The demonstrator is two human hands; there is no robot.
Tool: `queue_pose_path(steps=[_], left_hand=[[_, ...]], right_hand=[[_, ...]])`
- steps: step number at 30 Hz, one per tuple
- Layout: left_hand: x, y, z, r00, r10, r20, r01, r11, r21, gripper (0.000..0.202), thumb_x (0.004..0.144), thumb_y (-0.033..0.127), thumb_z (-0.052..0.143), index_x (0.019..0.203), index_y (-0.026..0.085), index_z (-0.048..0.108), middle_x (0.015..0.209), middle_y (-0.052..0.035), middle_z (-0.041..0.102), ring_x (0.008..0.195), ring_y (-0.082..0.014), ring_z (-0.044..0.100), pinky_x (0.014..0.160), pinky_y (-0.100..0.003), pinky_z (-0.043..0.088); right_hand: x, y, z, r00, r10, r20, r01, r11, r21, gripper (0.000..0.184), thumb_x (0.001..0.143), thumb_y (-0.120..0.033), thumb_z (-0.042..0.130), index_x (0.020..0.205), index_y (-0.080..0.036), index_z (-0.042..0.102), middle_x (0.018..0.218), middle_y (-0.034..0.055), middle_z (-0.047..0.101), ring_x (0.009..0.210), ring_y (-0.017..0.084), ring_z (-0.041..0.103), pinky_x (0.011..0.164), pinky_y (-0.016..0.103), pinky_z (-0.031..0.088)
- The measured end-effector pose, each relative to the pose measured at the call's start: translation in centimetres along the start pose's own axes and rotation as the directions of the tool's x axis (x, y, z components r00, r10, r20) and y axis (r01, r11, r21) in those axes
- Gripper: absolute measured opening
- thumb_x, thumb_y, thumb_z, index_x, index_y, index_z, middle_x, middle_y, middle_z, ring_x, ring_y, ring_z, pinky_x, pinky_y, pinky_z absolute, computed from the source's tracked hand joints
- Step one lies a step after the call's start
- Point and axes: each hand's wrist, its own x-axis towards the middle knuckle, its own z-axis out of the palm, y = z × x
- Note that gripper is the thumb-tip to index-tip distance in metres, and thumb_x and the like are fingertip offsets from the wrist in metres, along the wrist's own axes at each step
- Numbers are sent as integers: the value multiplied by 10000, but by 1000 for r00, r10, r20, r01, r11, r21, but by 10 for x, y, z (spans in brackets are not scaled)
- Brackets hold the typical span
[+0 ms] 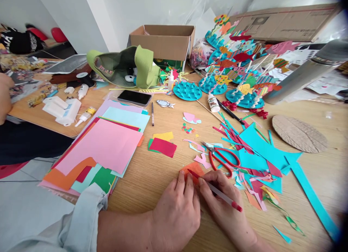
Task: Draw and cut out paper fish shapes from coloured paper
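Note:
My left hand [176, 212] lies flat on the wooden table, its fingers stretched out and pressing down a small orange paper piece [193, 168]. My right hand [224, 205] is closed round a red-capped pen [217, 191], whose tip rests on that orange piece. Red-handled scissors [221, 158] lie just beyond my fingers. A pile of teal and red paper scraps [261, 154] spreads out to the right of them.
A stack of coloured paper sheets [103, 147] lies to the left, a phone [134, 97] beyond it. Finished paper fish crafts on teal bases [233, 71] stand at the back, beside a cardboard box [163, 40], glue bottle [213, 103] and cardboard oval [299, 133]. Another person's hand [4, 96] shows at far left.

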Motion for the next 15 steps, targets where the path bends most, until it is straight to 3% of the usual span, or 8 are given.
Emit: queue_pose_path(steps=[8,15], left_hand=[[-1,0,0,1000,6,27,-6,1000,2,406,924,272,465,1223,19,574,1229,-211,609,1181,-322,546,913,-412,422],[0,-1,1,1000,7,9,-7,1000,-4,404,908,274,487,1207,25,593,1237,-203,607,1185,-325,547,929,-397,426]], right_hand=[[-1,-1,0,1000,-4,14,4,1000,10,139,887,-284,568,773,-219,521,610,-35,574,463,101,510,420,205,430],[0,-5,-2,998,-53,-37,49,993,-106,155,877,-280,560,738,-220,522,613,-35,585,468,100,513,427,199,428]])
